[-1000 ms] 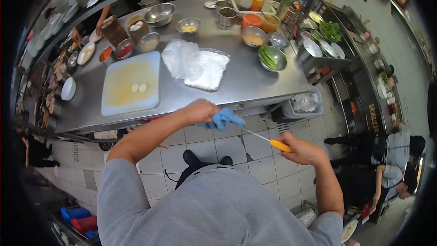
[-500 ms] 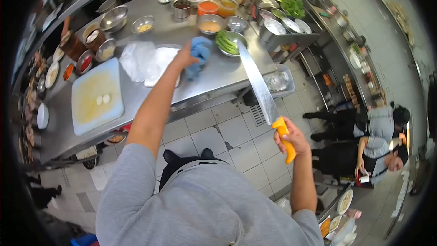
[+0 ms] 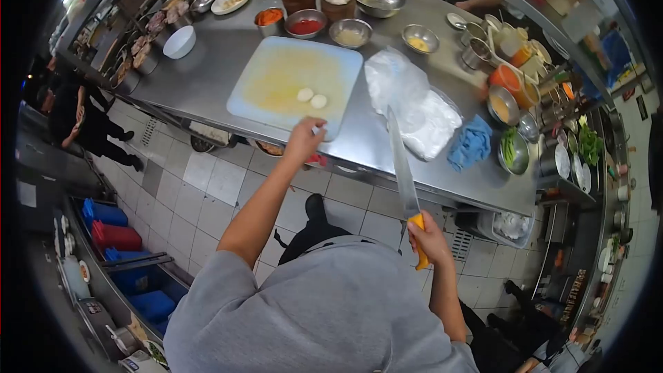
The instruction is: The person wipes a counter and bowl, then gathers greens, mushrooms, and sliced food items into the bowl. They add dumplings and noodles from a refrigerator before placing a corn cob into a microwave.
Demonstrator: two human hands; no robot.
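Note:
My right hand (image 3: 428,238) grips the orange handle of a long knife (image 3: 401,166), its blade pointing up over the steel counter's (image 3: 207,76) front edge. My left hand (image 3: 304,139) reaches to the near edge of the white cutting board (image 3: 290,86), fingers curled, holding nothing that I can see. Two small white round pieces (image 3: 311,99) lie on the board just beyond it. A blue cloth (image 3: 472,142) lies on the counter to the right, beside clear plastic bags (image 3: 413,103).
Metal bowls of sauces and ingredients (image 3: 349,31) line the counter's far side, with a bowl of green vegetables (image 3: 512,150) at right. Blue and red crates (image 3: 114,228) sit on the floor at left. A person in black (image 3: 86,121) stands at far left.
My left hand has left the blue cloth on the counter and moved left to the cutting board. My view has swung left; the knife stays raised in my right hand.

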